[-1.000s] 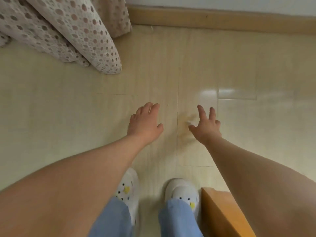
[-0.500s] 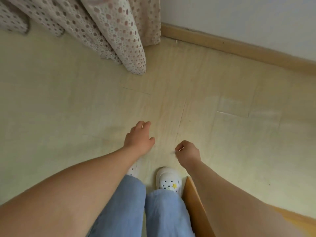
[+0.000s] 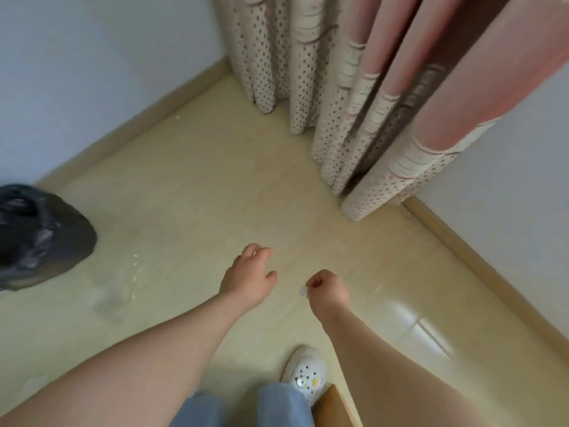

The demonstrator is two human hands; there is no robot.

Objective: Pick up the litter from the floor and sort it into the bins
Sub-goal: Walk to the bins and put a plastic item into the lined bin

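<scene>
Right hand [image 3: 329, 291] pinches what looks like a clear scrap [image 3: 303, 291].

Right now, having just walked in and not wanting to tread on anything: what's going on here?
A person is picking litter off the pale floor. The right hand pinches a small whitish scrap; the left hand is open and empty. A black plastic bin bag sits at the left, white crumbs lying near it.
</scene>
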